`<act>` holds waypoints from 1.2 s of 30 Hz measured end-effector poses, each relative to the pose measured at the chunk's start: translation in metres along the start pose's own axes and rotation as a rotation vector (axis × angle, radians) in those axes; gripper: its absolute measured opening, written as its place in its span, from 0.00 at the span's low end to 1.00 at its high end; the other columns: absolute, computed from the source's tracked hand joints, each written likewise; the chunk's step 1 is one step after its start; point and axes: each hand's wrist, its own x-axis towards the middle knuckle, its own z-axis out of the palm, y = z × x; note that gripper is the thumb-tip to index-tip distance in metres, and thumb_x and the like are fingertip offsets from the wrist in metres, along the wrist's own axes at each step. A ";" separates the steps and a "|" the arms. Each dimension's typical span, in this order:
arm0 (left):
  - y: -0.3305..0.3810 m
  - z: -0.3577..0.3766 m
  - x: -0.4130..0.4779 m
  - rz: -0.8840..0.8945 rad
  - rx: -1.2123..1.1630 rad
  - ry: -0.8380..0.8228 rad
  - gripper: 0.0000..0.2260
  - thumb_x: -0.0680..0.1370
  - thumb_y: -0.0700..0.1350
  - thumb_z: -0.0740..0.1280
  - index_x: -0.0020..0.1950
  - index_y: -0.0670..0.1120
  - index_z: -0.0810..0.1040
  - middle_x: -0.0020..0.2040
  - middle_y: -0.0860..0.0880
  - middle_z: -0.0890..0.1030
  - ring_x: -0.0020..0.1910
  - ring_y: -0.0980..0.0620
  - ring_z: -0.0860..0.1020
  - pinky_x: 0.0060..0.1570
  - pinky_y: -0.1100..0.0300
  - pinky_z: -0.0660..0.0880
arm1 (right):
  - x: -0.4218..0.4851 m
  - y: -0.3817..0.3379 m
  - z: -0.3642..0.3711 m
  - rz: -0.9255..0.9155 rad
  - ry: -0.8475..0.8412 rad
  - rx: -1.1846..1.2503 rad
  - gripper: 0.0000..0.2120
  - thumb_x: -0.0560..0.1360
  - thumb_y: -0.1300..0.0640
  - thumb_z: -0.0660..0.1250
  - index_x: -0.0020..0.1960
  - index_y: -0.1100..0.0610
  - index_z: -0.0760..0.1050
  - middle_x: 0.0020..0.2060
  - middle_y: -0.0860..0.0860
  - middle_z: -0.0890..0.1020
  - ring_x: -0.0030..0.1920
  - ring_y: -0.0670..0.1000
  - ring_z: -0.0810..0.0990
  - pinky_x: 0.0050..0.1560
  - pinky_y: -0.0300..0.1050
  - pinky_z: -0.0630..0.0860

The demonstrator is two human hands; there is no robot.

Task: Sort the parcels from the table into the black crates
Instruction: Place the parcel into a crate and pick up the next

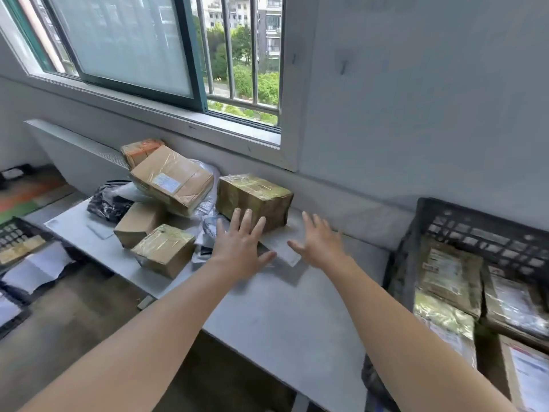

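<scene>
Taped brown parcel is seen on the desk, just beyond the fingertips of the left hand and ahead-left of the right hand. The left fingertips overlap the parcel's near face; contact cannot be told.

Both hands are held palm down with fingers spread, and nothing is gripped by either. They are set apart, with a flat white envelope lying on the desk between them, its left end by the left thumb.

Left of the left hand a pile is noted:
- small taped box, nearest the left wrist
- plain carton behind it
- large labelled carton resting tilted on top
- orange box furthest back
- black bag at the far left

Right of the right hand, well apart, a black crate is seen with several wrapped parcels inside. A second black crate is seen far left of the left arm, below desk level, with papers lying in it.
</scene>
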 end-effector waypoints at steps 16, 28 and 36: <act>-0.029 0.071 0.165 0.275 0.083 0.059 0.35 0.80 0.64 0.54 0.81 0.52 0.45 0.81 0.44 0.42 0.79 0.39 0.39 0.72 0.33 0.46 | 0.108 0.007 0.127 0.598 -0.250 0.640 0.41 0.76 0.46 0.69 0.79 0.57 0.50 0.73 0.60 0.67 0.69 0.62 0.70 0.63 0.52 0.73; -0.065 0.072 0.231 0.542 0.137 0.039 0.26 0.84 0.52 0.50 0.81 0.51 0.46 0.81 0.43 0.45 0.79 0.37 0.44 0.72 0.34 0.52 | 0.121 -0.026 0.094 0.462 0.059 0.169 0.21 0.80 0.59 0.58 0.72 0.62 0.66 0.72 0.59 0.66 0.67 0.61 0.69 0.60 0.48 0.67; -0.087 0.083 0.245 0.639 0.017 -0.047 0.28 0.82 0.57 0.54 0.79 0.53 0.50 0.81 0.44 0.45 0.79 0.37 0.42 0.71 0.31 0.49 | 0.111 -0.009 -0.006 0.345 0.303 -0.117 0.12 0.80 0.60 0.62 0.59 0.56 0.81 0.60 0.52 0.81 0.68 0.58 0.68 0.65 0.53 0.65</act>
